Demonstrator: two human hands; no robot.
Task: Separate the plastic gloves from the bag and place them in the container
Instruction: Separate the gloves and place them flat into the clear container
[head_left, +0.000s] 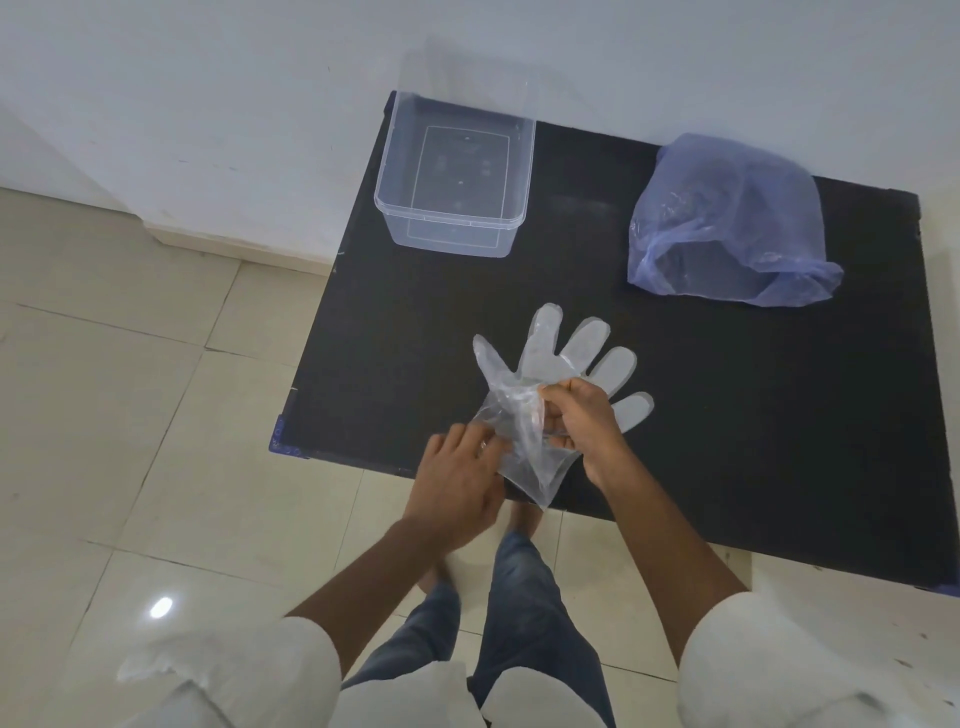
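A clear plastic glove (550, 358) is spread above the near edge of the black table (727, 415), fingers pointing away from me. My right hand (582, 415) pinches its palm area. My left hand (457, 478) grips the crumpled cuff end, which hangs past the table edge. Whether one glove or a stuck-together stack is held, I cannot tell. A clear rectangular container (457, 176) stands at the table's far left corner with nothing inside. A bluish translucent bag (727, 218) lies at the far right, its mouth facing me.
The black table stands against a white wall (208, 104). A tiled floor (130, 415) lies to the left and below. My legs in jeans (519, 623) are under the hands.
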